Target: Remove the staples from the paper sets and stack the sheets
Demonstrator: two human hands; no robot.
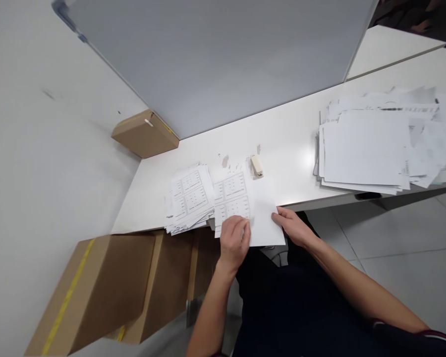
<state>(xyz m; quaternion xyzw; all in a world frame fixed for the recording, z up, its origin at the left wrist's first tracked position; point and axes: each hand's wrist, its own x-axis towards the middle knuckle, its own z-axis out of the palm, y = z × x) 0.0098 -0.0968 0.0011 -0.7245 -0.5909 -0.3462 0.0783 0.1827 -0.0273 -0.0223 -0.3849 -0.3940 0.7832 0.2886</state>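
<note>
At the table's front edge, a printed sheet (232, 191) with boxed tables lies beside a blank white sheet of paper (263, 213); whether they are joined is unclear. My right hand (293, 226) pinches the blank sheet's right edge between thumb and fingers. With fingers curled together, my left hand (235, 242) is closed at the border between the printed and blank parts, and its fingertips are partly hidden. Just left of it, a stack of printed sheets (189, 196) slightly overhangs the edge. Behind the blank sheet sits a small cream-coloured block (256, 166).
A large, untidy pile of papers (367, 146) covers the right of the white table (290, 144). One cardboard box (144, 134) stands at the back left, against a grey panel (223, 54). Open cardboard boxes (111, 282) stand below the front left edge.
</note>
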